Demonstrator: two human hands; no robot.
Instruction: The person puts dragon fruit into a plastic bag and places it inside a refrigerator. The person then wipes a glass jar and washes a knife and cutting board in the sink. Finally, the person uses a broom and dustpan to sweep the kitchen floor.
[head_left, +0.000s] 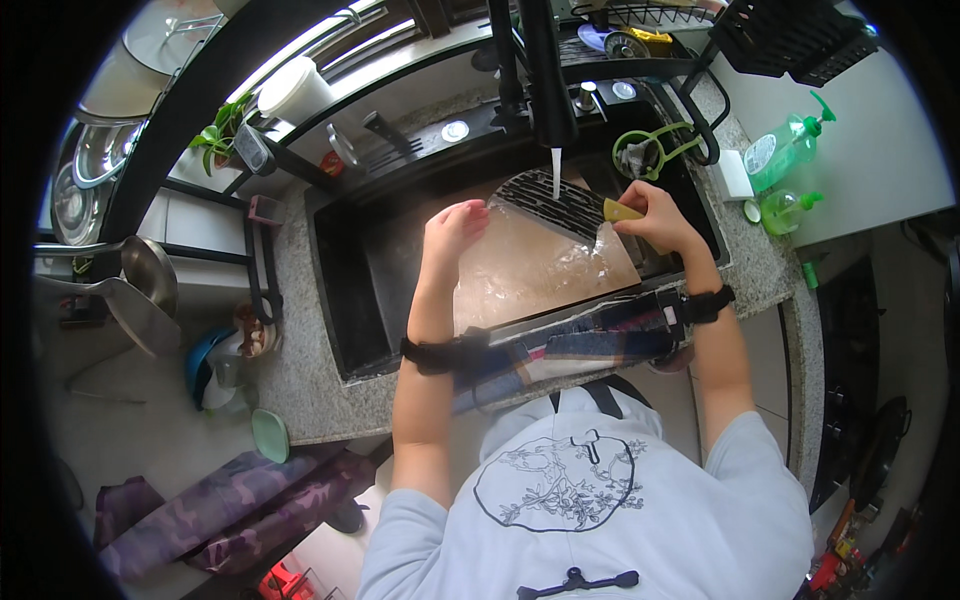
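A broad kitchen knife, seemingly a cleaver (551, 204), lies across the water stream with its wet blade streaked dark and bright. My right hand (654, 217) grips its yellow-green handle (621, 211). At the blade's left end, my left hand (459, 225) has its fingertips together and seems to pinch the edge of the blade. Running water (556, 172) falls from the black faucet (551, 112) onto the blade. Beneath the knife, a wet wooden cutting board (517, 277) leans or lies in the black sink (367, 285); its far part is hidden by the blade.
A green strainer (637, 150) sits at the sink's right rear. Green pump bottles (784, 154) and a white block (733, 175) stand on the granite counter (761, 259). Ladles (142, 285) hang at left. A patterned cloth (577, 349) lies along the sink's front edge.
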